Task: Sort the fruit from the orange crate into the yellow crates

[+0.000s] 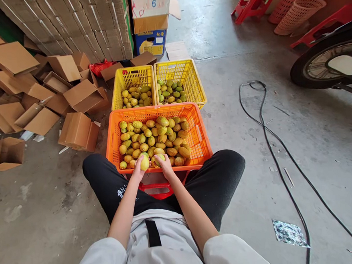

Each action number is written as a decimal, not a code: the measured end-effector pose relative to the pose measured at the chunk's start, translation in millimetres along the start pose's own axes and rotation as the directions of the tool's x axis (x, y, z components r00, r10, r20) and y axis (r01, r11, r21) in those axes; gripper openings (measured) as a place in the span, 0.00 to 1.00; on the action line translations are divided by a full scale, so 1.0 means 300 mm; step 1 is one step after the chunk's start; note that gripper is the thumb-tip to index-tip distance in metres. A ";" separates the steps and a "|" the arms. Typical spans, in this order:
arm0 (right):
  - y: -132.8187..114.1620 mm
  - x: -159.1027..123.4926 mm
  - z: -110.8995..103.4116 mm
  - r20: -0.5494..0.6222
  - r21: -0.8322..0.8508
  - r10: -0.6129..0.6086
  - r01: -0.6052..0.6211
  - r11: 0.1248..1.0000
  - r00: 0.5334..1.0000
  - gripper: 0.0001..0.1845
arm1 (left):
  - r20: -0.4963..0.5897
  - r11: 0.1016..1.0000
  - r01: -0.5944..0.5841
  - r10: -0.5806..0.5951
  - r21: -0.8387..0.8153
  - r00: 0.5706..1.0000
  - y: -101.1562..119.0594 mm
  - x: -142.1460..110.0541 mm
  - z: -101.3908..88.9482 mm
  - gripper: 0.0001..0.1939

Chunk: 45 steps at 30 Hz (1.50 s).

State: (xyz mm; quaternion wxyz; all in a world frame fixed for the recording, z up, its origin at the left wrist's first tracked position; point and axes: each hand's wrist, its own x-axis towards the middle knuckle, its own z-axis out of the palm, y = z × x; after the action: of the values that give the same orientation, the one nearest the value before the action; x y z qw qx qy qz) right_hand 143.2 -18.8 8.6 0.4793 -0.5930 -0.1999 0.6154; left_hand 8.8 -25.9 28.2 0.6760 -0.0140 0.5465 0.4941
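Observation:
My left hand (138, 169) is closed around a yellow-green oval fruit (145, 163) above the front rim of the orange crate (205, 146). Close beside it, my right hand (166, 167) grips another yellow-green fruit (159, 159); the fingers are partly hidden by it. The crate stands between my knees and holds many oval fruits (160, 138), from green to yellow and brownish orange. Their exact kind is hard to tell, though they look like lemons or passion fruit. Under my hands shows part of a red stool (156, 189).
Behind the orange crate, two yellow crates, left (114, 90) and right (197, 84), hold more fruit. Small cardboard boxes (79, 130) are heaped at left, before stacked cartons (96, 29). A black cable (281, 142) crosses the floor at right, near a motorcycle wheel (318, 63).

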 end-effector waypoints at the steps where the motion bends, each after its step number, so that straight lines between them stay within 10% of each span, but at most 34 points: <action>1: -0.008 -0.005 0.003 -0.009 0.009 0.030 -0.030 1.000 1.000 0.27 | 0.001 1.000 -0.009 0.009 -0.003 1.000 0.000 -0.003 0.002 0.11; 12: -0.043 -0.016 0.004 -0.080 -0.140 0.020 -0.031 0.990 0.997 0.16 | -0.109 0.993 -0.001 -0.012 -0.119 0.994 0.026 -0.033 0.038 0.06; 22: -0.025 -0.007 -0.003 -0.037 -0.101 0.016 -0.020 0.995 0.999 0.17 | 0.006 0.982 0.126 -0.126 -0.142 0.992 0.027 -0.015 0.008 0.21; 36: -0.033 -0.029 -0.002 0.031 -0.103 0.005 -0.002 0.995 1.000 0.34 | 0.011 0.999 -0.026 0.025 0.041 1.000 -0.002 -0.013 0.000 0.20; 45: -0.022 -0.010 0.001 0.019 -0.095 0.027 -0.025 0.995 0.999 0.22 | -0.004 0.996 -0.085 0.085 0.000 0.996 -0.002 -0.013 0.005 0.14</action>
State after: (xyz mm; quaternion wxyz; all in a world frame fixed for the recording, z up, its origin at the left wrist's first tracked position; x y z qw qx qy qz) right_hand 144.8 -18.1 15.8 0.4405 -0.6111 -0.2258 0.6176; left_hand 10.6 -27.9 31.3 0.6534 0.0082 0.5478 0.5224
